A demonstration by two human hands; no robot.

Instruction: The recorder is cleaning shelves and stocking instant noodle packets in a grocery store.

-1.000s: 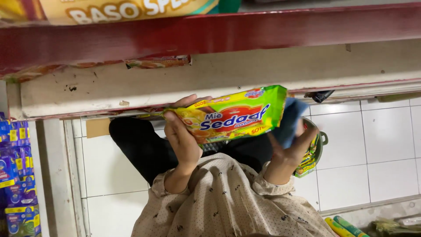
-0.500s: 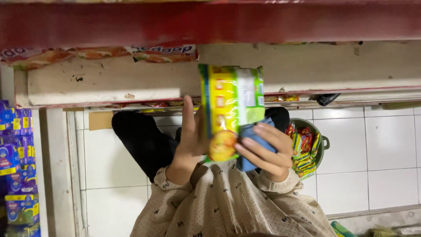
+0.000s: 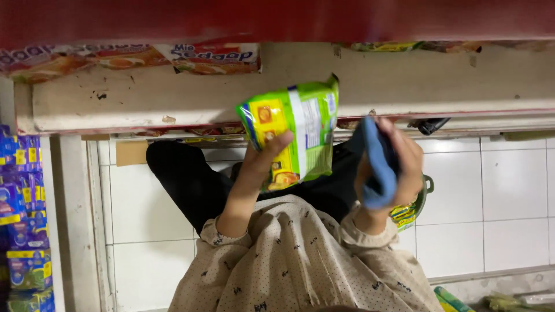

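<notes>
The grip of the left hand [image 3: 263, 164] is closed on a green noodle packet [image 3: 295, 136], held upright just below the pale shelf edge [image 3: 404, 81]; the right hand [image 3: 393, 162] is closed around a blue cloth [image 3: 376, 164]. Since a moment ago the packet has been turned to show its back and released by the right hand. Behind are white floor tiles [image 3: 509, 190], a green basket [image 3: 416, 211] and stacked blue packets [image 3: 23, 196].

Left hand [image 3: 260, 164] gripping green noodle packet [image 3: 295, 133] at its lower edge; right hand [image 3: 396, 164] beside it, clutching blue cloth [image 3: 377, 167]
</notes>
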